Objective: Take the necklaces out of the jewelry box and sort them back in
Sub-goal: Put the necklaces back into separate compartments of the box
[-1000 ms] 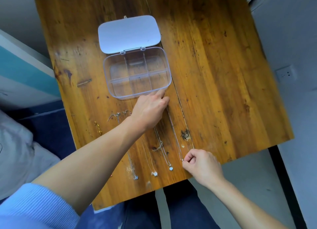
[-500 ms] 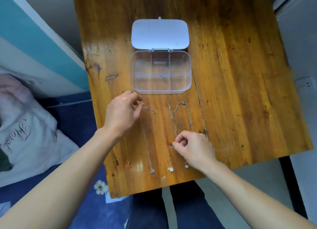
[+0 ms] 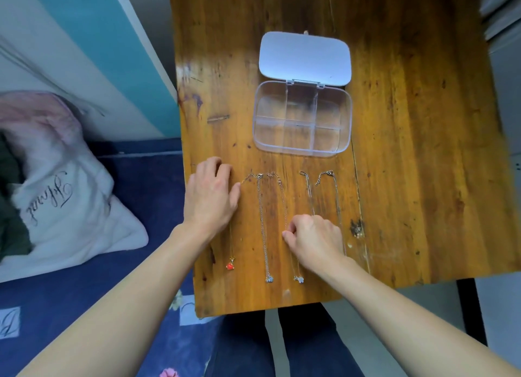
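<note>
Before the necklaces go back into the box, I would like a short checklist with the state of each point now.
1. Jewelry box lid open, flat behind the box: ok.
2. Compartments free of items: ok, all look empty.
3. Necklaces laid out apart on the table: ok for the red pendant necklace and the silver one beside it; the two on the right are partly hidden.
4. Right hand has a chain pinched: cannot tell, its fingers are curled over a chain.
5. Left hand free: cannot tell, it lies flat over the top of the red pendant's chain.
6. Chains away from the table edge: ok.
</note>
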Demonstrator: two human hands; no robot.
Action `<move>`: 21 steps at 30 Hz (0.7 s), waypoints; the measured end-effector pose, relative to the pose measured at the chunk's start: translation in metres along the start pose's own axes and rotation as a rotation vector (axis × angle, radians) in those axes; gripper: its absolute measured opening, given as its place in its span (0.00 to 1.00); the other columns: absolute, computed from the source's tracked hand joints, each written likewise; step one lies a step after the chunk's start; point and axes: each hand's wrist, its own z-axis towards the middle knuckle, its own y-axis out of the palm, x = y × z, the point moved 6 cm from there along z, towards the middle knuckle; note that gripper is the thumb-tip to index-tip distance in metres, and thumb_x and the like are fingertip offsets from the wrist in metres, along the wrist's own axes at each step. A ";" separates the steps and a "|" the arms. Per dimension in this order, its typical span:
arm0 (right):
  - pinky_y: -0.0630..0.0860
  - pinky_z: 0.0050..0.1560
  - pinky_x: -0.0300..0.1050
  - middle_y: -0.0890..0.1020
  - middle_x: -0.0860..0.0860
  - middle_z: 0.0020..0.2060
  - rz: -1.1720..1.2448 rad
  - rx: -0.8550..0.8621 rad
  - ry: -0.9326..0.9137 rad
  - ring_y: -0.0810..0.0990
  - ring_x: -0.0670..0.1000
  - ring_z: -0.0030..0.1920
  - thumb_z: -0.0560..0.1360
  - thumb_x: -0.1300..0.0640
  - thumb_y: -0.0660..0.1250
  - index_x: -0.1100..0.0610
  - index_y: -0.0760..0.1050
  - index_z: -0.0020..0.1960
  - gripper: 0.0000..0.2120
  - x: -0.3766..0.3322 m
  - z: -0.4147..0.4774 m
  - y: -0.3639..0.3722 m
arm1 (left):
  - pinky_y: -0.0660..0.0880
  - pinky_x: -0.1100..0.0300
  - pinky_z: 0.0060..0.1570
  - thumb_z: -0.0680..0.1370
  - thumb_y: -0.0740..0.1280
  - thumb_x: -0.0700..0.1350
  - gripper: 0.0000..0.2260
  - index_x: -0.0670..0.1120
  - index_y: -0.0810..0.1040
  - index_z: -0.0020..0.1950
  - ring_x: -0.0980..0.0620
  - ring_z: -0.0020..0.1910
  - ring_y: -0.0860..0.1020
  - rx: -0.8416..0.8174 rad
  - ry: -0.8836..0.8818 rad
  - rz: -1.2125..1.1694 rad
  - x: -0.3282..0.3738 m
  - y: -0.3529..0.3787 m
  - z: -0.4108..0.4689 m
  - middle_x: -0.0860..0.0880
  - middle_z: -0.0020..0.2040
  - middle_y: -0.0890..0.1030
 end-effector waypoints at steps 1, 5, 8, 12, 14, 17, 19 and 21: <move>0.73 0.38 0.45 0.82 0.50 0.37 0.001 -0.019 -0.002 0.80 0.55 0.40 0.77 0.49 0.63 0.54 0.78 0.44 0.10 -0.001 0.000 0.002 | 0.69 0.46 0.62 0.79 0.63 0.51 0.18 0.42 0.74 0.64 0.43 0.65 0.69 0.002 0.002 0.001 0.000 0.000 0.000 0.42 0.66 0.72; 0.77 0.40 0.48 0.81 0.48 0.34 0.198 -0.069 0.046 0.79 0.53 0.37 0.75 0.51 0.61 0.52 0.75 0.39 0.09 0.000 -0.005 -0.002 | 0.69 0.47 0.62 0.79 0.63 0.51 0.18 0.42 0.74 0.64 0.43 0.64 0.70 -0.005 0.013 0.011 -0.002 0.002 0.000 0.42 0.65 0.73; 0.77 0.39 0.48 0.81 0.48 0.32 0.488 0.046 0.078 0.79 0.50 0.35 0.72 0.55 0.67 0.53 0.75 0.35 0.07 0.004 -0.005 -0.031 | 0.70 0.48 0.59 0.79 0.62 0.51 0.18 0.42 0.74 0.64 0.44 0.62 0.71 0.006 0.014 -0.022 -0.003 -0.001 0.005 0.43 0.62 0.74; 0.73 0.30 0.44 0.82 0.55 0.28 0.849 0.142 0.052 0.75 0.49 0.27 0.68 0.67 0.71 0.60 0.76 0.32 0.07 0.001 -0.001 -0.081 | 0.69 0.50 0.57 0.80 0.62 0.50 0.17 0.42 0.74 0.64 0.44 0.59 0.72 0.053 -0.009 -0.126 0.001 -0.010 0.024 0.43 0.59 0.76; 0.73 0.26 0.40 0.82 0.56 0.27 0.964 0.155 0.015 0.78 0.50 0.27 0.68 0.70 0.72 0.61 0.77 0.36 0.07 -0.005 0.005 -0.105 | 0.69 0.52 0.57 0.80 0.61 0.50 0.16 0.42 0.75 0.63 0.45 0.59 0.72 0.087 -0.021 -0.204 0.007 -0.015 0.037 0.43 0.58 0.76; 0.75 0.27 0.38 0.82 0.60 0.31 1.050 0.140 -0.056 0.82 0.49 0.31 0.70 0.70 0.72 0.63 0.81 0.42 0.04 -0.017 0.018 -0.138 | 0.68 0.52 0.60 0.81 0.58 0.51 0.18 0.42 0.74 0.64 0.45 0.62 0.71 0.113 -0.020 -0.303 0.018 -0.018 0.058 0.43 0.61 0.75; 0.76 0.29 0.38 0.82 0.60 0.32 1.069 0.136 -0.096 0.82 0.49 0.31 0.70 0.71 0.70 0.65 0.81 0.43 0.04 -0.024 0.028 -0.157 | 0.64 0.50 0.66 0.82 0.55 0.54 0.20 0.43 0.71 0.68 0.44 0.69 0.67 0.080 0.002 -0.282 0.024 -0.014 0.070 0.42 0.67 0.72; 0.77 0.30 0.39 0.83 0.58 0.32 1.074 0.139 -0.121 0.82 0.49 0.32 0.71 0.70 0.70 0.66 0.81 0.44 0.04 -0.029 0.037 -0.174 | 0.58 0.47 0.72 0.82 0.51 0.57 0.24 0.45 0.67 0.72 0.44 0.75 0.59 0.023 0.020 -0.193 0.025 -0.006 0.076 0.42 0.73 0.66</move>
